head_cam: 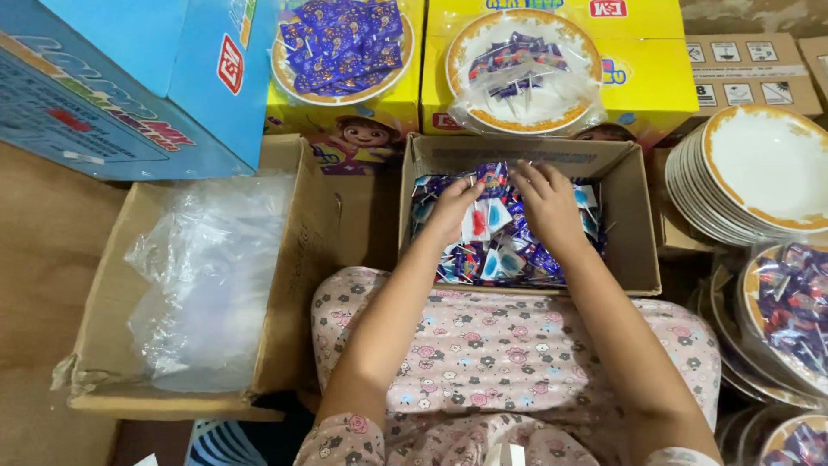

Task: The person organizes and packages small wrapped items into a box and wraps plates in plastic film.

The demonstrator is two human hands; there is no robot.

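Observation:
Both hands reach into an open cardboard box (634, 216) in front of me, filled with small wrapped lollipops in blue, purple and red wrappers (496, 255). My left hand (450, 207) rests on the pile with its fingers curled around some wrappers. My right hand (545, 200) lies on the pile beside it, fingers bent down into the sweets near the box's far wall. Whether either hand has lifted anything is unclear. A floral cloth (492, 345) covers my lap below the box.
A cardboard box with clear plastic bags (207, 276) stands at left. A blue carton (129, 78) and yellow cartons (638, 78) carry plates of sweets (341, 43), one bagged (522, 73). A stack of gold-rimmed white plates (759, 168) and filled plates (789, 315) stand at right.

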